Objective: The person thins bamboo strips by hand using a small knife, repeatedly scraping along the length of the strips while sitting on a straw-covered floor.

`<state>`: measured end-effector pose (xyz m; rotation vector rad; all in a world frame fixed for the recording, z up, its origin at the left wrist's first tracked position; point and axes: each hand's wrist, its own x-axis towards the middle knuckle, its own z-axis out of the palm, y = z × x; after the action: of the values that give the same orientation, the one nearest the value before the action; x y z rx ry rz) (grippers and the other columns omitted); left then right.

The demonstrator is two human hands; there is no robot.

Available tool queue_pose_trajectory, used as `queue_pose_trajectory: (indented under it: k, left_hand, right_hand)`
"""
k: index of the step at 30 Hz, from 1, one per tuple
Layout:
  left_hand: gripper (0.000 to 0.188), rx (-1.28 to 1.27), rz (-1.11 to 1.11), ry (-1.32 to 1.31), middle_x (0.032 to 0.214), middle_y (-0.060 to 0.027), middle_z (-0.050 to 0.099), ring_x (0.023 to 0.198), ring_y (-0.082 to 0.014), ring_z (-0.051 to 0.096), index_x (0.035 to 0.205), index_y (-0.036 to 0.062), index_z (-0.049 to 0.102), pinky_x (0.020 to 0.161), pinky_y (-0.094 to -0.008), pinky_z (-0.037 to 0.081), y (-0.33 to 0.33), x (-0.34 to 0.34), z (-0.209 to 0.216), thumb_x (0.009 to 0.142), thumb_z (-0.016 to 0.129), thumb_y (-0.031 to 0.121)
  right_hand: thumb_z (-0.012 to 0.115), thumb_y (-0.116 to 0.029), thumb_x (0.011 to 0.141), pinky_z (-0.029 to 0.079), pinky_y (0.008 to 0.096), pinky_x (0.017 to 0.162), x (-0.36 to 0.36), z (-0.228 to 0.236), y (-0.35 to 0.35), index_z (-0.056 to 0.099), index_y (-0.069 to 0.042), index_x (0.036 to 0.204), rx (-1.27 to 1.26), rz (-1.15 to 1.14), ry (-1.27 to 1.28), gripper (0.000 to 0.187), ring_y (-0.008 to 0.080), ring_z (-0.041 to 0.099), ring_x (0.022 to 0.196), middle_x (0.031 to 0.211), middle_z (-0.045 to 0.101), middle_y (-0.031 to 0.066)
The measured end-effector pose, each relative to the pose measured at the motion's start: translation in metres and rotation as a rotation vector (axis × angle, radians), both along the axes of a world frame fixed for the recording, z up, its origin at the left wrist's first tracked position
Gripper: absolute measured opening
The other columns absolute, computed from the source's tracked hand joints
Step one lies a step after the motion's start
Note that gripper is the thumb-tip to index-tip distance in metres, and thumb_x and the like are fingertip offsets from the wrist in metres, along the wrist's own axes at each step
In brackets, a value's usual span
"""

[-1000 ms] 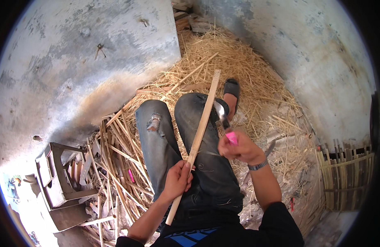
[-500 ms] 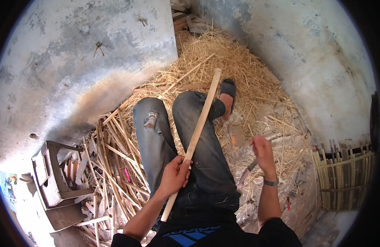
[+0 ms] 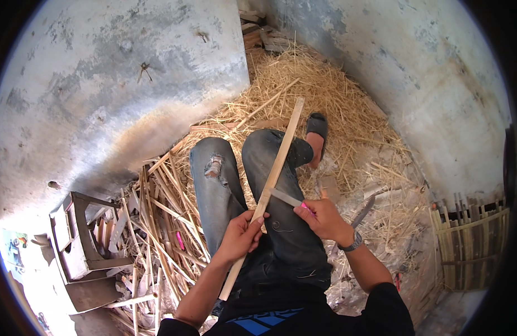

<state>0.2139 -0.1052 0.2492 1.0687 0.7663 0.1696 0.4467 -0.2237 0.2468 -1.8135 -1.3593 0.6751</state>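
My left hand point(image 3: 240, 238) is closed around the lower part of a long, pale bamboo strip point(image 3: 282, 151). The strip slants across my thighs, its far end up past my knee and its near end by my waist. In my right hand point(image 3: 324, 219) is a small knife point(image 3: 286, 197) with a pink handle. Its blade points left, and the tip meets the edge of the strip just above my left hand. On the floor right of my leg lies a dark, long blade point(image 3: 363, 211), partly behind my right wrist.
Straw-like shavings point(image 3: 303, 73) cover the floor ahead. A heap of bamboo strips point(image 3: 158, 224) lies at my left, beside a wooden frame point(image 3: 82, 269). A slatted bamboo panel point(image 3: 474, 246) stands at the right. Near my foot is a wooden block point(image 3: 328, 189). Walls point(image 3: 130, 67) enclose the corner.
My right hand has come in from the right toward the strip, and the knife is now plainly visible in it. My left hand keeps its hold on the strip.
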Motion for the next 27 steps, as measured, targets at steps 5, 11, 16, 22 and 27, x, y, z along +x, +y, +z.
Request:
queue_pose_trajectory:
  k: [5,11,16,22,27]
  left_hand:
    - [0.028,0.004,0.000,-0.011,0.064,0.0032,0.045,0.045,-0.0052,0.041,0.127,0.0032,0.059,0.043,-0.0215,0.032,0.005,0.005,-0.004,0.109,0.052,0.024]
    - [0.028,-0.017,0.006,-0.030,0.064,0.0030,0.045,0.045,-0.0051,0.040,0.125,0.0022,0.059,0.042,-0.0215,0.032,0.003,0.012,-0.003,0.109,0.053,0.025]
    - [0.027,-0.005,0.022,-0.006,0.063,0.0029,0.044,0.045,-0.0051,0.039,0.121,0.0026,0.059,0.042,-0.0218,0.031,0.001,0.010,-0.006,0.109,0.055,0.026]
    - [0.026,0.000,0.031,0.042,0.063,0.0035,0.047,0.046,-0.0043,0.042,0.118,0.0028,0.060,0.043,-0.0216,0.033,-0.003,0.005,-0.004,0.109,0.053,0.026]
    - [0.025,-0.046,0.092,-0.007,0.063,0.0032,0.046,0.045,-0.0045,0.041,0.117,0.0026,0.060,0.043,-0.0218,0.032,-0.002,0.009,-0.005,0.109,0.053,0.025]
  right_hand:
    - [0.066,-0.046,0.096,0.041,0.0464,0.050,0.005,0.004,-0.012,0.064,-0.003,0.068,-0.104,-0.064,-0.076,0.052,0.0421,0.057,0.053,0.057,0.056,0.0207]
    - [0.066,-0.051,0.095,0.046,0.0477,0.051,0.000,-0.006,-0.012,0.067,-0.006,0.066,-0.119,-0.064,-0.272,0.054,0.0411,0.061,0.055,0.057,0.059,0.0191]
    - [0.066,-0.054,0.093,0.049,0.0478,0.052,-0.002,-0.015,-0.006,0.067,-0.007,0.064,-0.078,-0.054,-0.405,0.056,0.0392,0.064,0.056,0.058,0.061,0.0178]
    - [0.066,-0.057,0.092,0.049,0.0471,0.051,0.013,-0.012,0.009,0.068,-0.007,0.065,-0.044,-0.116,-0.450,0.058,0.0394,0.064,0.056,0.058,0.061,0.0186]
    - [0.065,-0.059,0.092,0.049,0.0473,0.051,0.022,-0.016,0.014,0.067,-0.008,0.065,-0.044,-0.047,-0.510,0.058,0.0379,0.064,0.054,0.056,0.061,0.0172]
